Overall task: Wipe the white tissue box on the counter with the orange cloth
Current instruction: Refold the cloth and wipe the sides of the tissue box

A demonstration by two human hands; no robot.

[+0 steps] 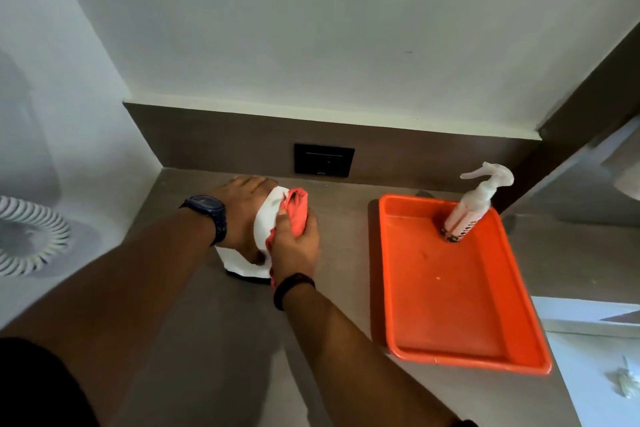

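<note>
The white tissue box (264,219) stands on the grey counter (242,322) near the back wall, mostly covered by both hands. My left hand (242,208), with a dark watch on its wrist, grips the box from the left and over its top. My right hand (296,246) is closed on the bunched orange cloth (297,207) and presses it against the box's right side. A strip of the cloth hangs down by my right wrist. The box's lower front corner (239,265) shows below my hands.
An orange tray (460,305) lies to the right with a spray bottle (474,205) standing in its far corner. A dark wall socket (323,159) sits behind the box. A white coiled hose (31,236) is at the far left. White surfaces border the counter's right edge.
</note>
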